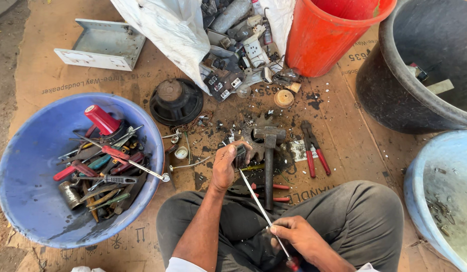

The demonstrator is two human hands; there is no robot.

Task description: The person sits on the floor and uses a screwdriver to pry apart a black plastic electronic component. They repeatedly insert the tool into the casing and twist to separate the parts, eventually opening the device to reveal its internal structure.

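1. Right hand [300,238]: nearest the camera, above the lap, fingers closed around the shaft of a long screwdriver [263,214] just ahead of its red handle.
2. Screwdriver: long axis runs diagonally from lower right to upper left; tip points away from the person, up towards the left hand. Judgement: a grip this far back from the tip gives leverage but little control, so steady pressure along the shaft would suit better than a twist.
3. Left hand [226,164]: curled shut around a small dark component [240,154], held above the cardboard sheet [344,146] on the floor, just ahead of the knees. Judgement: keep the fingers clear of the tip's line.
4. Hammer [269,161]: just beside the left hand, head away, handle towards the person.
5. Red-handled pliers [314,151]: right of the hammer.
6. Blue basin [22,171]: left, holding mixed tools.
7. Red bucket [324,40]: far side.
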